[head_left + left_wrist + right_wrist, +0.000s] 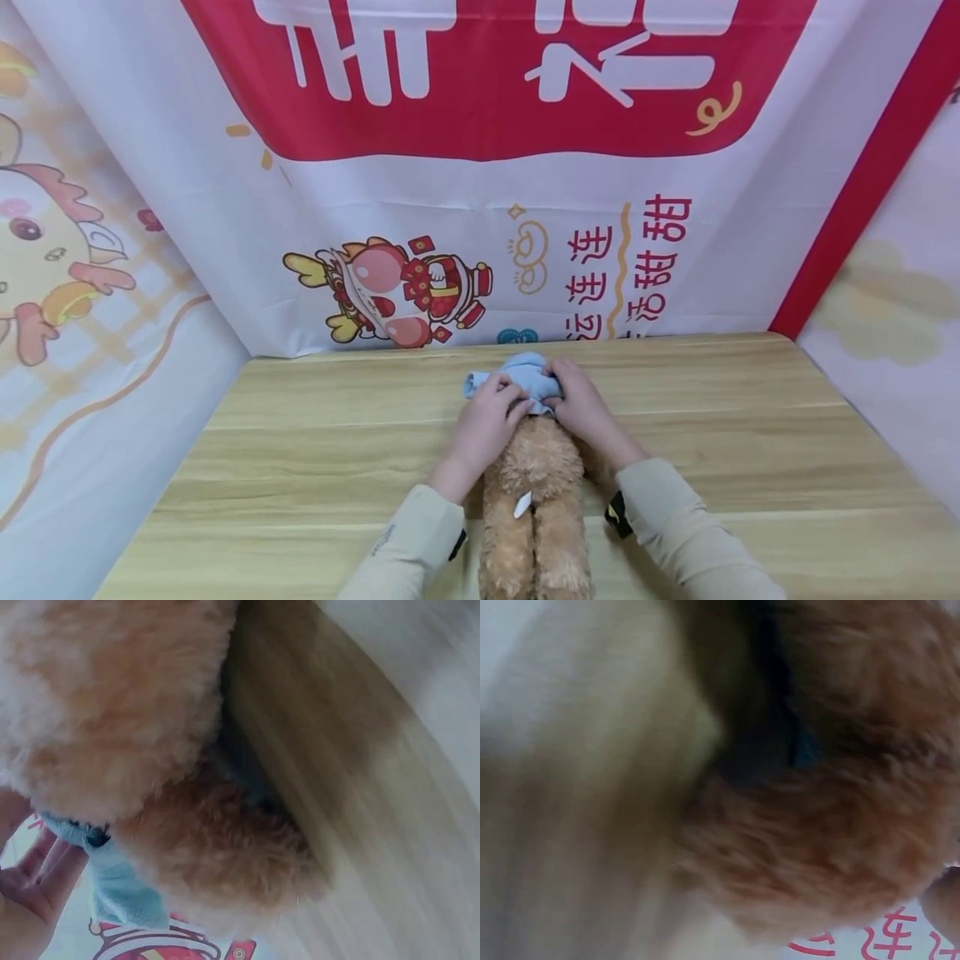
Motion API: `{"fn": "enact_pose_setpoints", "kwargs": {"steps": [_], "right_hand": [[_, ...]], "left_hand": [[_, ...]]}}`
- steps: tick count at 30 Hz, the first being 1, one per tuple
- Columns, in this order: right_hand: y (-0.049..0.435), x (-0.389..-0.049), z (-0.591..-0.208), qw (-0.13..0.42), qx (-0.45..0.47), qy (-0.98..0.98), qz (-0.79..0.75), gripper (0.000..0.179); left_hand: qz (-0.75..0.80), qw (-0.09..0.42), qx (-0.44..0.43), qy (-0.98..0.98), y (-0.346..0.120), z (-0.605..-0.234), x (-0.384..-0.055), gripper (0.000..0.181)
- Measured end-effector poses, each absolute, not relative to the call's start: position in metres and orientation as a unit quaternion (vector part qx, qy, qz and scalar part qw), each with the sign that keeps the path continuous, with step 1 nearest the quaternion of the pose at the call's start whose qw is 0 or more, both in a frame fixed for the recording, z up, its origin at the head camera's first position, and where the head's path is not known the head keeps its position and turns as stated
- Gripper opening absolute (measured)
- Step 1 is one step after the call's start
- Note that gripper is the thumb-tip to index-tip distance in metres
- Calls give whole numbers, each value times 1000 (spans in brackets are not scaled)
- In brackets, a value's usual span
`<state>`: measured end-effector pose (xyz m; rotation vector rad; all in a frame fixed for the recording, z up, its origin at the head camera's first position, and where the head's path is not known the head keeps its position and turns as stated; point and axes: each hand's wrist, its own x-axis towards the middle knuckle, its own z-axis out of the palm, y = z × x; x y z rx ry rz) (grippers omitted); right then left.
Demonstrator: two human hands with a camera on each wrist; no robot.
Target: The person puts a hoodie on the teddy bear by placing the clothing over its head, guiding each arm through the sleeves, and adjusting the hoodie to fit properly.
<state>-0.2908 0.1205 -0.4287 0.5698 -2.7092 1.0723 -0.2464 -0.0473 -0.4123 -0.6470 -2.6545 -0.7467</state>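
A brown, fluffy stuffed toy [538,467] lies lengthwise on the table, its legs toward the front edge and a small white tag [522,504] between them. At its far end is a light blue cloth garment [528,379], with a sleeve-like part sticking out left. My left hand [483,425] pinches the garment's near edge on the left. From the other side, my right hand [585,408] grips the same edge with bent fingers. The left wrist view shows the garment [124,881] beside a furry limb [225,851]. Fur [832,832] hides most of the right hand in the right wrist view.
The wood-grain table [330,450] reaches back to a white and red printed cloth backdrop [480,183]. Printed cloth also hangs at the left [90,275] and right sides. Dark wrist devices show under both sleeves.
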Motion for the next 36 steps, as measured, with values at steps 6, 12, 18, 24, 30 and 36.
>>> {"fn": "enact_pose_setpoints", "kwargs": {"steps": [6, 12, 18, 24, 30, 36], "right_hand": [[121, -289, -433, 135, 218, -908, 331, 25], [122, -287, -430, 143, 222, -908, 326, 32], [124, -285, -425, 85, 175, -912, 361, 26], [127, -286, -419, 15, 163, -918, 362, 41], [130, -287, -418, -7, 170, -917, 360, 53], [129, -288, -416, -9, 169, -920, 354, 40]], "left_hand": [[-234, 124, -204, -943, -44, -407, -254, 41], [-159, 58, -195, -966, -39, -395, -263, 48], [-114, 69, -192, -972, -37, -392, -268, 38], [-102, 95, -206, -969, -42, -398, -271, 36], [-132, 129, -225, -957, -45, -407, -270, 31], [-146, 167, -224, -949, -46, -412, -267, 31]]}}
